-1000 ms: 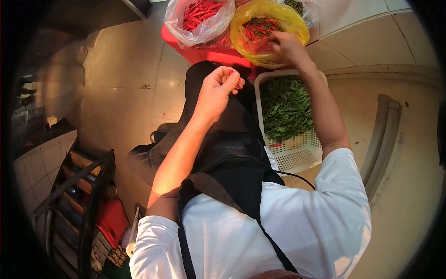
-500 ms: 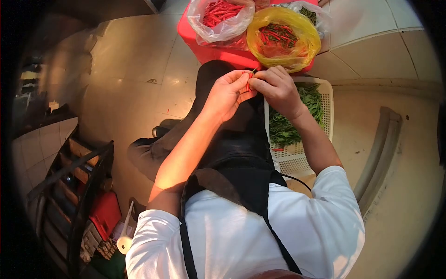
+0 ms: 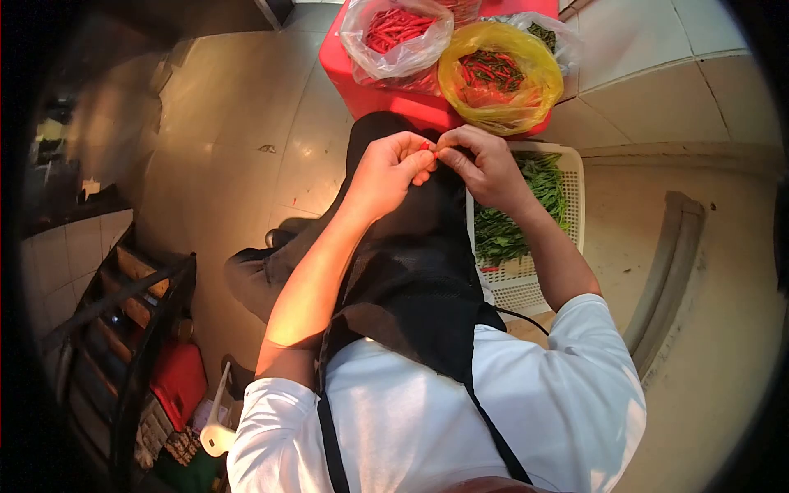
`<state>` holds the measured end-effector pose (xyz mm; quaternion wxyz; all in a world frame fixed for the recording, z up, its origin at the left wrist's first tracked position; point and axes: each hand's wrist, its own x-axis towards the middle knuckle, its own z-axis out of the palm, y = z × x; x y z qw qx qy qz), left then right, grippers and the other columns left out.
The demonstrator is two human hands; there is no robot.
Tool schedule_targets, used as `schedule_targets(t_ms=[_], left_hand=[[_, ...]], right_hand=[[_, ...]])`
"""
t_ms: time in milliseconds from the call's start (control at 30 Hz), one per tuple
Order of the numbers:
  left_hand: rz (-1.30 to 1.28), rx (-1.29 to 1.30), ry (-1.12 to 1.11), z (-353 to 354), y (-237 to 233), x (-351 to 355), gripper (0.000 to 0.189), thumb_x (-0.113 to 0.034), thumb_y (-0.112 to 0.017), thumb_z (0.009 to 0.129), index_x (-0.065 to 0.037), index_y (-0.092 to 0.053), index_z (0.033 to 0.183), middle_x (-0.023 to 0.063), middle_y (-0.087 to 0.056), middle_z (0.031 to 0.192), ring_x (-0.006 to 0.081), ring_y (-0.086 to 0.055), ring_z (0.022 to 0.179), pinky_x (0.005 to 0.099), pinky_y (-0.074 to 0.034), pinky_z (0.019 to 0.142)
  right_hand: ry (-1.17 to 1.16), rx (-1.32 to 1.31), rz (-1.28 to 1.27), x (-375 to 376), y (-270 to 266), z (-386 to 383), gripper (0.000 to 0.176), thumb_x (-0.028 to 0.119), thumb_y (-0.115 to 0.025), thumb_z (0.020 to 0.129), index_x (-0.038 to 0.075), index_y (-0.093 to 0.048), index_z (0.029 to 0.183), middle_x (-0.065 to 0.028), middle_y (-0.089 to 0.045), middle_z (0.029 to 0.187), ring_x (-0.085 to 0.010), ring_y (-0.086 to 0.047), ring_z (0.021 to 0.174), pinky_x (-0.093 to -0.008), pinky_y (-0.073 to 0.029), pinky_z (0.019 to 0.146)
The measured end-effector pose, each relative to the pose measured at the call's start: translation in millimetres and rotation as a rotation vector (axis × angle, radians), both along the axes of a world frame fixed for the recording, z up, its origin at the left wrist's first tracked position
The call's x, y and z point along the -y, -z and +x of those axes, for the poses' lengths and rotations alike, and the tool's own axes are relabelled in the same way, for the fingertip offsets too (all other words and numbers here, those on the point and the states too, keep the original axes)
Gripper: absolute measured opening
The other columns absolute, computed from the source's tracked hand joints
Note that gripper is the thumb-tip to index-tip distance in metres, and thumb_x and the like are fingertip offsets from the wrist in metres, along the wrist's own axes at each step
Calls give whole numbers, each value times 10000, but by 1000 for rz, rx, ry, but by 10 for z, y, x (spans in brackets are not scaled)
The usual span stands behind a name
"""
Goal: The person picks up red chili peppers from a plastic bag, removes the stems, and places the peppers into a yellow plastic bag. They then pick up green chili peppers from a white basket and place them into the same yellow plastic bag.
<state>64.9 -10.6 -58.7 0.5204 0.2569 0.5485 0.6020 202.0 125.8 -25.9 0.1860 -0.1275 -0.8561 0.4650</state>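
- left hand [image 3: 390, 174]: fingers curled, thumb and fingertips closed on a small red chilli [image 3: 425, 146].
- right hand [image 3: 486, 171]: thumb and forefinger pinched shut on the chilli's end, at the left hand's three o'clock.
- yellow bag [image 3: 552, 86], red and green chillies inside: one o'clock of the hands.
- clear bag [image 3: 357, 43], red chillies: eleven o'clock.
- white basket [image 3: 582, 197], leafy greens [image 3: 503, 234]: four o'clock.

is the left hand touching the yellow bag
Apart. The head view shows the left hand clear of the yellow bag, with part of the red surface visible between them.
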Motion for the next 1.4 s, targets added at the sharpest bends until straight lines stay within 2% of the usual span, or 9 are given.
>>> schedule_targets(t_ms=[133,333,500,633,767,833,1000,1233,1400], left_hand=[[20,27,34,13,-144,-17,128,-82,-611,953,24,-631,1022,31,-626,815,89,-551,685,231,-467,659],[35,-480,-77,-105,-440,-201,185,-74,-641,922,9,-682,1083,21,-666,847,88,-584,733,243,-477,686],[120,-1259,-396,-714,-795,-873,204,-158,-709,851,-34,-683,1012,205,-700,889,351,-687,846,375,-534,722],[-114,-1681,-167,-1352,-550,-1301,211,-223,-676,877,-16,-653,910,215,-682,877,420,-644,832,447,-516,723],[125,-1317,-190,-801,-760,-1256,332,-308,-689,868,-21,-655,1031,229,-673,942,438,-633,872,480,-505,752],[-33,-1141,-113,-239,-528,-1093,398,-317,-714,864,10,-639,1079,209,-697,946,352,-676,859,449,-515,735],[-252,-23,-640,317,977,-1618,352,-237,-692,897,25,-605,1114,76,-637,916,160,-587,802,330,-491,721],[-46,243,-425,375,211,-1026,136,-152,-620,954,-41,-579,1019,-10,-576,824,70,-502,706,252,-413,632],[169,156,-301,275,-276,142,119,-113,-609,961,-75,-572,1068,-13,-584,940,64,-528,864,226,-415,793]], right_hand=[[6,62,-1018,-113,87,122,182,211,-631,959,31,-650,978,68,-545,820,-20,-443,706,-212,-375,610],[653,-5,222,-1560,-222,62,161,149,-647,892,51,-688,1012,-120,-717,965,-161,-683,893,-304,-515,766],[712,174,760,-2747,292,30,291,170,-663,853,92,-679,1133,-166,-715,973,-326,-693,904,-416,-530,800],[886,140,498,-2435,202,118,334,239,-672,855,92,-668,1155,-183,-707,1005,-349,-680,934,-424,-523,808],[1068,278,145,-1984,498,440,579,463,-768,786,-25,-656,1078,-171,-711,984,-297,-689,929,-392,-518,807],[956,158,-98,-1883,1010,493,649,517,-798,748,-43,-654,1044,-158,-709,980,-265,-678,911,-379,-510,808],[959,-178,-280,-1640,1110,361,319,195,-657,847,-41,-646,1061,-118,-696,981,-226,-664,880,-360,-508,797],[670,-515,-1113,-1321,705,395,358,143,-486,900,-39,-575,1195,-156,-657,1095,-274,-639,980,-404,-511,882],[396,-551,-1396,-401,1,361,388,126,-469,898,-52,-554,1233,-187,-647,1173,-311,-637,1061,-447,-510,956]])
